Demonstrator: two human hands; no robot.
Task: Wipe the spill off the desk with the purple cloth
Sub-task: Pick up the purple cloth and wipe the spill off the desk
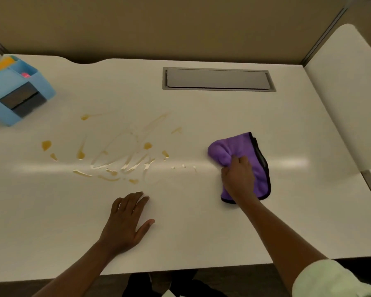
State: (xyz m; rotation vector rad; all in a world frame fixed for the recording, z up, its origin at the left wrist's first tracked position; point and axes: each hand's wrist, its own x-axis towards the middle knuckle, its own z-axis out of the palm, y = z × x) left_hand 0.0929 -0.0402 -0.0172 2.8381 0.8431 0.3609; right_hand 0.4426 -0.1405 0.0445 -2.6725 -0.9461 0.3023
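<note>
An amber spill (120, 155) of drops and smeared streaks spreads over the left middle of the white desk (201, 232). To its right lies the purple cloth (258, 166), folded, with a black hem. My right hand (237, 179) grips a bunched part of the cloth from the near side, resting on it. My left hand (126, 221) lies flat on the desk just below the spill, fingers spread, holding nothing. A few tiny droplets (183, 166) sit between the spill and the cloth.
A light blue desk organizer (15, 91) with compartments stands at the far left. A grey cable hatch (217, 78) is set into the desk at the back. A white side panel (347, 93) rises on the right, a tan partition behind.
</note>
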